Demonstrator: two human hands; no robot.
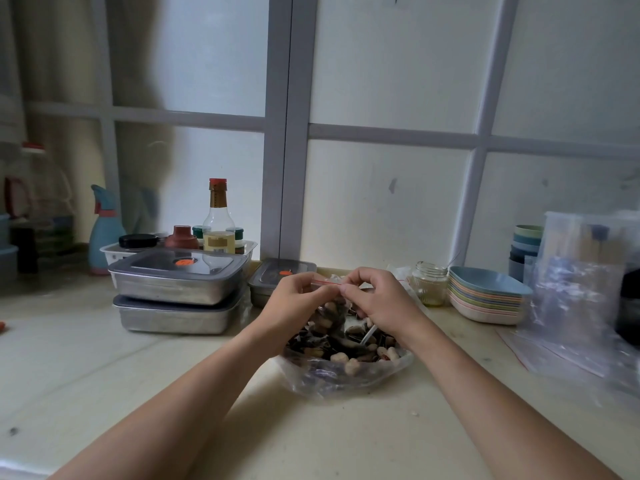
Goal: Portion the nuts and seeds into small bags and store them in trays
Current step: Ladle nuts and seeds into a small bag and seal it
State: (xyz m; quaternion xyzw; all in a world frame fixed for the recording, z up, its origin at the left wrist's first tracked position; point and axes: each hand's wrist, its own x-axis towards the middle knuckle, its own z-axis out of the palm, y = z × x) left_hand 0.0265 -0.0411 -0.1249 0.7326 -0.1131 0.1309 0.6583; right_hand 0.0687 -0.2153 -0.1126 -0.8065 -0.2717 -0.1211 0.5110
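Pale counter (104,358) under the window, and dead centre on it sits an open plastic bag of nuts and seeds (346,372). Out left we've got two stacked lidded trays (176,317), a smaller tray (263,282) just beside them, and a white basket (114,252) and a blue spray bottle (102,237) behind. Over on the right, a glass jar (430,282), a stack of coloured dishes (485,299), stacked cups (524,247) and a heap of clear bags (571,306).

Home kitchen: condiment bottle (218,220), stacked plates (486,303) on counter (86,358).

Part-filled clear small bag (330,315) hangs upright over the open large bag (388,374) of nuts and seeds (346,358); lidded metal trays (176,291) stand stacked left.
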